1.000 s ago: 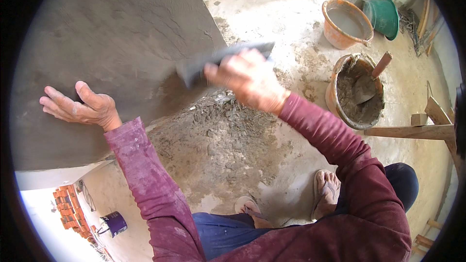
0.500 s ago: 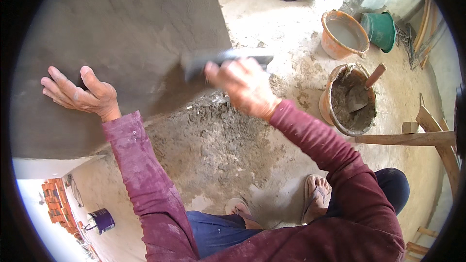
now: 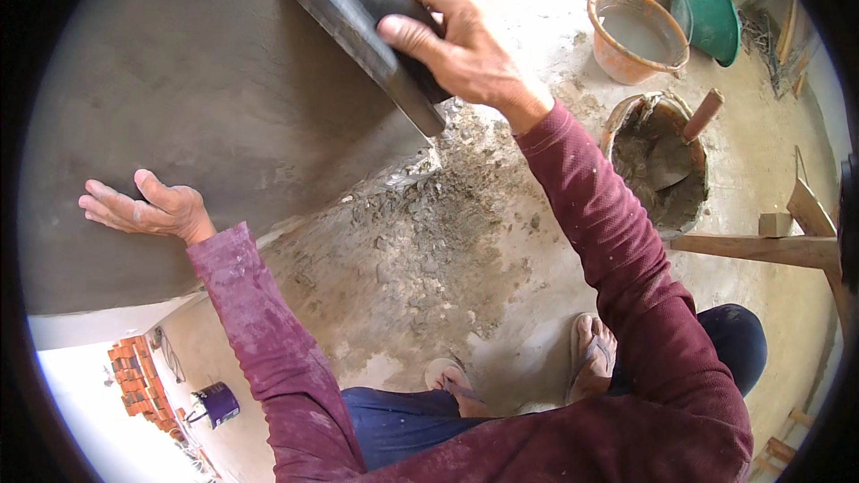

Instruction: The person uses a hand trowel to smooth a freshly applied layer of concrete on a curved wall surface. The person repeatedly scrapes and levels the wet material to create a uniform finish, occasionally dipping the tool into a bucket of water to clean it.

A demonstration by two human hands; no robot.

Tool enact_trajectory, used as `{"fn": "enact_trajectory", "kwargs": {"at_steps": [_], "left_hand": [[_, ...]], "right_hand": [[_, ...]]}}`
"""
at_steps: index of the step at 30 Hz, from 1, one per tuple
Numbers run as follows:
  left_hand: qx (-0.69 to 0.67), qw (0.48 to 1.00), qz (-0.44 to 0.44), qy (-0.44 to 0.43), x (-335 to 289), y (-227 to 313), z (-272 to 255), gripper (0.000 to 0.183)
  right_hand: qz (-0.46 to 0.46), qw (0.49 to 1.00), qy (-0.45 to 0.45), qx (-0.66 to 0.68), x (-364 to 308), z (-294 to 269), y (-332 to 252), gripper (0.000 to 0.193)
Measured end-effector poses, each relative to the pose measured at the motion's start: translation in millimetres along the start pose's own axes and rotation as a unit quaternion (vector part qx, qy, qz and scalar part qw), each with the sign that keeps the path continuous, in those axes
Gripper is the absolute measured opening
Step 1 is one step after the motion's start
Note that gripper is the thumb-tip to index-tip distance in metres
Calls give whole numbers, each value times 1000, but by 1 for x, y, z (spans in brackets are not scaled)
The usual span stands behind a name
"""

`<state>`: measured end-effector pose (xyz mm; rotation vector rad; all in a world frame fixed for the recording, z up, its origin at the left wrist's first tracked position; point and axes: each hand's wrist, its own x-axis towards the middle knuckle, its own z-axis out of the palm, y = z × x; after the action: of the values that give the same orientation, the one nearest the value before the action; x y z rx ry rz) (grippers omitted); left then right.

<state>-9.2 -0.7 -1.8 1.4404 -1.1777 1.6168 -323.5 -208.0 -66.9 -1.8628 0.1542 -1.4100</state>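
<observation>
A wall of wet grey plaster [image 3: 188, 80] fills the left side of the head view. My right hand [image 3: 479, 49] grips the handle of a dark plastering float [image 3: 344, 22], its long blade slanting along the wall's right edge. Whether the whole blade touches the plaster I cannot tell. Lower on the left, my left hand [image 3: 152, 207] is empty, fingers stretched and thumb apart, in front of the plaster; contact with it is unclear.
Mortar crumbs [image 3: 403, 241] litter the floor below the wall. To the right stand a mortar bucket [image 3: 617, 125] holding a trowel [image 3: 702, 116], an orange tub of cloudy water [image 3: 626, 63], a green bucket [image 3: 711, 27] and a wooden beam [image 3: 761, 250]. A purple pail [image 3: 217, 404] is lower left.
My right hand has carried the float up and away along the wall's edge, and the float now slants. My left hand appears slightly lower in the picture, still stretched out.
</observation>
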Motion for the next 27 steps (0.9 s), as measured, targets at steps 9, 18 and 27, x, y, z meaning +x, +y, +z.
{"fn": "enact_trajectory", "kwargs": {"at_steps": [9,18,27], "left_hand": [[24,997,71,24,-8,-13,11,47],[85,975,202,38,-9,-45,7,25],[-37,998,13,50,-1,-4,11,65]], "right_hand": [[413,892,-126,-137,-211,-12,84,56],[127,990,-61,-17,-12,-4,-3,62],[440,871,-171,-131,-222,-12,81,66]]}}
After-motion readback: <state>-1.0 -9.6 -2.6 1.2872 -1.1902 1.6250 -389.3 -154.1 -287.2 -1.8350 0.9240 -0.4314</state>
